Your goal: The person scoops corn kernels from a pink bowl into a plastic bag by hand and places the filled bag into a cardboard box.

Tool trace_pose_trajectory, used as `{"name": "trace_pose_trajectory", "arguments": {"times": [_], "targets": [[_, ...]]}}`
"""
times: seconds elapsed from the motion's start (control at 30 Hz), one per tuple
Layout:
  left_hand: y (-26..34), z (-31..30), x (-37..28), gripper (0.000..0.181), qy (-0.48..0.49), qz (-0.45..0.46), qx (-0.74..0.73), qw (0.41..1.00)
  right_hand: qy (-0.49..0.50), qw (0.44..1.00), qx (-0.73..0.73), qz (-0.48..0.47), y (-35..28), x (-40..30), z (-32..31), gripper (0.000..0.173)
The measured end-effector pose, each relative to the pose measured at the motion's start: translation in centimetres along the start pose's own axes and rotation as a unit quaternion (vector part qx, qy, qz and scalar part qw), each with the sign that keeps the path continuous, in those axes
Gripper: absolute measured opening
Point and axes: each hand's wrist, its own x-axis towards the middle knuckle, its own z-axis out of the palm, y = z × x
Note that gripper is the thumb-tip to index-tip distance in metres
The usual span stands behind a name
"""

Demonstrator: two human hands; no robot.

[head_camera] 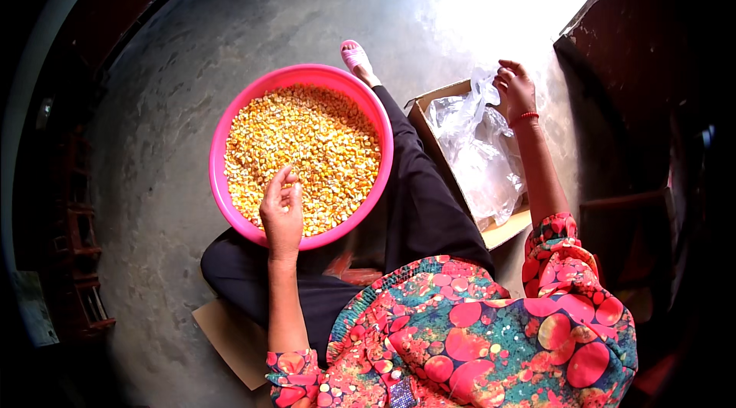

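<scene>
A pink plastic basin (217, 178), filled with loose yellow corn kernels (310, 138), is in front of me by my legs. Over the near left part of the kernels is my left hand (282, 207), its thumb and index finger bent towards each other. Whether a kernel is between those fingertips is too small to tell. My right hand (517, 92) is raised at the far end of an open cardboard box (443, 169), fingers curled. Beside its fingers rises the top of a clear plastic bag (477, 115) lying in the box; a grip on it cannot be made out.
The box stands right of my outstretched leg (428, 195), which ends in a pink slipper (353, 56). A flat cardboard piece (233, 339) lies on the concrete floor (167, 143) at lower left. Dark wooden furniture (83, 235) lines the left; a dark red panel (621, 34) stands at right.
</scene>
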Motion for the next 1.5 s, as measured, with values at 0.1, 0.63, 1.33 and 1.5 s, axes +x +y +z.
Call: {"name": "trace_pose_trajectory", "arguments": {"times": [0.1,0.63,1.33,1.5], "targets": [[2.1,2.7,0.4,0.039,-0.047,-0.003,-0.095,0.994,-0.091,0.991,0.072,-0.065,-5.8,-2.9,3.2,0.019],[3.3,6.9,-1.1,0.010,-0.095,-0.079,-0.195,0.973,-0.446,0.835,0.272,-0.173,-15.7,-16.5,16.2,0.026],[1.2,-2.5,-1.6,0.029,-0.032,-0.066,-0.443,0.894,-0.324,0.796,-0.331,-0.390,-6.8,-20.8,19.3,0.069],[1.5,-2.8,-1.8,0.020,-0.066,-0.071,-0.505,0.858,-0.273,0.810,-0.306,-0.420,-8.5,-21.4,19.4,0.060]]}}
